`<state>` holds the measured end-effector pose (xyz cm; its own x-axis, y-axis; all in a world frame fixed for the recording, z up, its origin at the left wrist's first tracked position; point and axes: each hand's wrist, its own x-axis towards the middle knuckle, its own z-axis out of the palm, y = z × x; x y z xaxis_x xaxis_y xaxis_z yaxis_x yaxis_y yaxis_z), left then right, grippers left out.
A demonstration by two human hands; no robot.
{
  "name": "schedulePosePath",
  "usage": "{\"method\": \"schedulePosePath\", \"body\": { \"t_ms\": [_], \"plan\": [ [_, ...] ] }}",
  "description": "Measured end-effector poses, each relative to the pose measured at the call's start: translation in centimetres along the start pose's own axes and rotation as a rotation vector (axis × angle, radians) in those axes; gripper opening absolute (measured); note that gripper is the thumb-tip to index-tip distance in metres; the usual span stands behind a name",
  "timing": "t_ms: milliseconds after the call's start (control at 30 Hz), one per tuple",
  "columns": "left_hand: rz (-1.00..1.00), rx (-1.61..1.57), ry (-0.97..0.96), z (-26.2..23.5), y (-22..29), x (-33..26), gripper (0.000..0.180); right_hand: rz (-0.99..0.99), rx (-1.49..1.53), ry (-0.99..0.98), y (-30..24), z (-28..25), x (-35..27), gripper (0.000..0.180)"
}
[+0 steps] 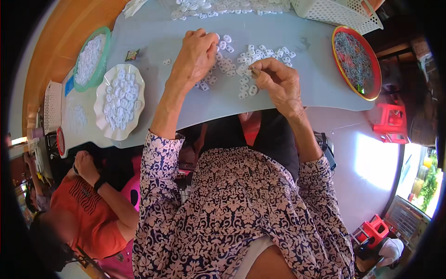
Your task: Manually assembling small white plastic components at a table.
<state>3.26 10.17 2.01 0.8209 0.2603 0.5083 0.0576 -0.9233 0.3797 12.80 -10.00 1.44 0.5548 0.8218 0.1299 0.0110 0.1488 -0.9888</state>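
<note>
White rings (241, 63): a loose scatter of small white plastic pieces lying on the pale blue counter (297, 93), between and just beyond the two hands. Left hand (197, 56): knuckles up, fingers curled down together onto the left part of the scatter, touching the pieces; what it pinches, if anything, is hidden under the fingers. Right hand (276, 79): resting on the right edge of the scatter, thumb and forefinger pressed together on a small piece (255, 72) held just above the counter. Both forearms enter from below in patterned blue-and-white sleeves.

White scalloped plate (101, 109): left of the left hand, well apart from it, heaped with similar white pieces. Green-rimmed dish (106, 37): beyond that plate, near the counter's left edge, also filled with pale pieces. Small dark wrapper (132, 55): lying flat between the green dish and the scatter. Red-rimmed tray (374, 69): at the counter's right end, holding greyish pieces. White basket (334, 13): at the far right corner. A second band of white pieces (223, 8) lies along the far edge. A person in an orange shirt (88, 218) sits at lower left, hand near the counter's edge.
</note>
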Motion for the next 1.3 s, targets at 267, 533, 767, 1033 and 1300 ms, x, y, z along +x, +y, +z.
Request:
{"method": "schedulePosePath", "body": {
  "t_ms": [267,533,767,1033,1300],
  "plan": [
    [-0.109,0.167,-0.155,-0.4,0.7,-0.2,0.011,0.010,-0.001,0.004,-0.2,0.0,0.1,0.011],
    [-0.090,0.117,-0.023,0.0,1.2,-0.2,0.009,-0.022,0.006,0.014,-0.2,0.0,0.0,0.012],
    [-0.607,-1.128,-0.027,-1.1,4.2,-0.2,0.021,-0.035,0.084,0.089,0.2,-0.1,0.1,0.010],
    [-0.586,-1.213,-0.066,0.0,6.0,-0.7,0.019,-0.100,0.139,0.154,0.2,0.2,0.1,0.015],
    [-0.451,-1.108,-0.063,0.6,6.5,-0.5,0.016,-0.114,0.133,0.156,0.2,0.1,0.1,0.022]
  ]
}}
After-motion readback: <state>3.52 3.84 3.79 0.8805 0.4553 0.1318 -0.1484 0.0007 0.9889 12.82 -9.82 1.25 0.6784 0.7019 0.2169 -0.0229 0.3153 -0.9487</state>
